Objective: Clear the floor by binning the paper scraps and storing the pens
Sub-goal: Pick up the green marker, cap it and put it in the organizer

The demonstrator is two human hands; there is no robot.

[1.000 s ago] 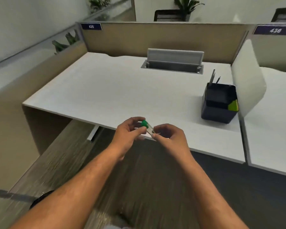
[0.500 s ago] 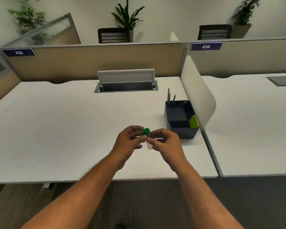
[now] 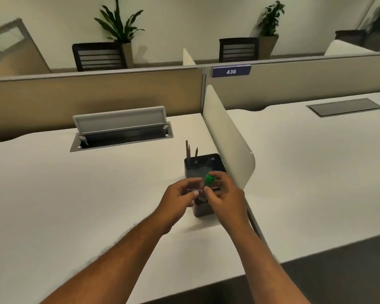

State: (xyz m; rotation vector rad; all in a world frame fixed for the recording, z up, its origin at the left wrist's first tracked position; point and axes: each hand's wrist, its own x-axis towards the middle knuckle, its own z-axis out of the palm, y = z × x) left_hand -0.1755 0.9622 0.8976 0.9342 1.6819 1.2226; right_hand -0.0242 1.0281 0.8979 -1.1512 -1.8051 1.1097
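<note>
White desk (image 3: 97, 205) under me, partition behind. Both hands meet over the black organizer (image 3: 203, 210) by the right edge: right hand (image 3: 225, 197) pinches the green-capped pen (image 3: 207, 183), left hand (image 3: 179, 199) steadies it. Nearly stowed, I reckon; floor scraps unseen.

The white divider (image 3: 228, 137) hems the black organiser (image 3: 203, 165) on its right; the desk (image 3: 75, 194) to its left lies open.

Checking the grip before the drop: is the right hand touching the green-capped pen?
Touching. The head view shows the right hand with fingertips closed around the green-capped pen above the black organizer.
</note>
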